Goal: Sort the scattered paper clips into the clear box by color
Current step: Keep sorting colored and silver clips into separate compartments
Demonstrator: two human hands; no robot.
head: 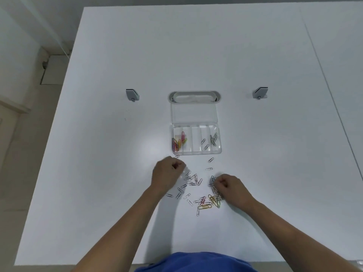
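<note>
A clear box with its lid folded back lies mid-table. Its left compartments hold colored clips; its right ones hold silver clips; the middle one looks bare. Scattered paper clips lie in front of the box, silver ones mostly at left, gold and pink ones lower right. My left hand hovers with fingers curled just below the box's left corner; what it holds is hidden. My right hand has its fingers pinched among clips at the pile's right edge.
The white table has an oval cable opening behind the box lid and two grey brackets to either side. A seam runs down the right. Floor shows at left.
</note>
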